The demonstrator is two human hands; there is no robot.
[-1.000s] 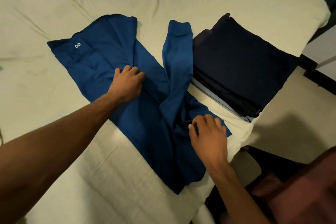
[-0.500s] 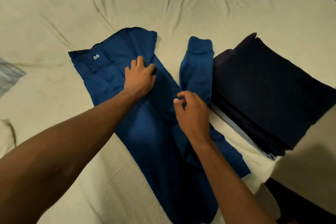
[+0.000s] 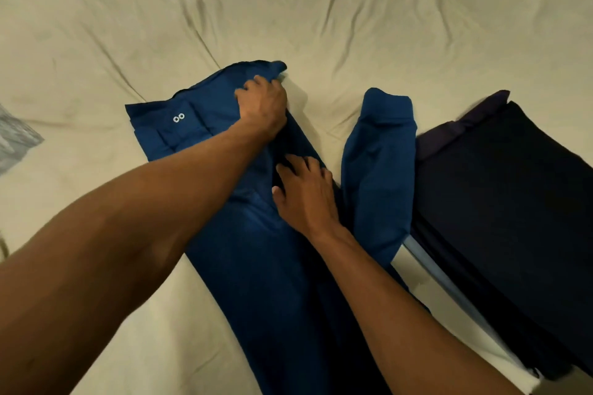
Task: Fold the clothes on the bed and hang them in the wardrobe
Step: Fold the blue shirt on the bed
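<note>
**Blue trousers spread on the bed, both hands on the cloth**

A cream bedsheet [image 3: 353,9] filled nearly the whole view, creased in long folds that ran toward the middle. On it lay a pair of blue trousers [image 3: 272,282], the largest thing on the bed, stretched from the waistband at upper centre down to the bottom edge of the view. The waistband end sat left of centre and showed two small pale buttons [image 3: 178,118] side by side. One trouser leg [image 3: 378,176] was turned back up so that its hem lay just right of the main body, with a wedge of bare sheet between the two.

To the right, touching that turned-up leg along its edge, sat a stack of folded dark clothes [image 3: 513,218], navy to black, with a pale blue layer [image 3: 449,289] showing at its lower left edge. At the far left edge a scrap of grey fabric [image 3: 16,144] lay on the sheet, well apart from the trousers.

Both bare forearms reached in from the lower part of the view. The left hand [image 3: 264,106] was at the far corner of the waistband, fingers curled over the cloth and gripping its edge, which was lifted slightly off the sheet there. The right hand [image 3: 306,194] lay lower down on the trousers near the inner edge, palm down, fingers spread and only gently bent, pressing on the fabric without closing around it.
</note>
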